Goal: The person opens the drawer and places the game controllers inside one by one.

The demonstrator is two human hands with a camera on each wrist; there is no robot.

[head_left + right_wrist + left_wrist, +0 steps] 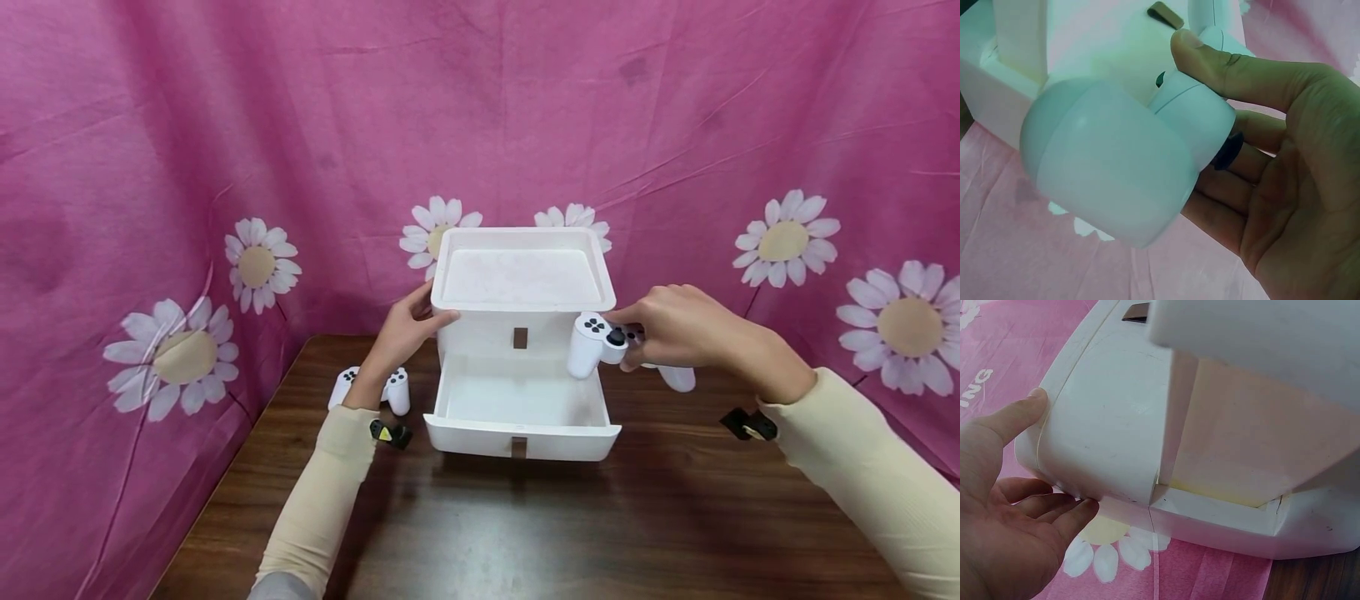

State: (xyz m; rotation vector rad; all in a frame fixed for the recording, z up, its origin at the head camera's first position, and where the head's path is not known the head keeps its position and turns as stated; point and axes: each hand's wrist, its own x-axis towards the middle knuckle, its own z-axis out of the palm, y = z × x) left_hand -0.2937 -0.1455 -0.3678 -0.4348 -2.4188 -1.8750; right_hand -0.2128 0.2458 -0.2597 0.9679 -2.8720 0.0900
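Observation:
A white drawer unit with a shallow tray top stands on the table. Its lower drawer is pulled out with nothing visible inside; the upper drawer is closed. With thumb and fingers spread about the unit's upper left corner, my left hand touches it; the left wrist view shows the fingertips against its side. My right hand grips a white game controller by one end, near the right side of the open drawer. The hand hides part of the controller.
On the brown wooden table, another white controller lies left of the unit, partly behind my left forearm. A further white controller is partly hidden beyond my right hand. A pink flowered cloth hangs behind and at both sides.

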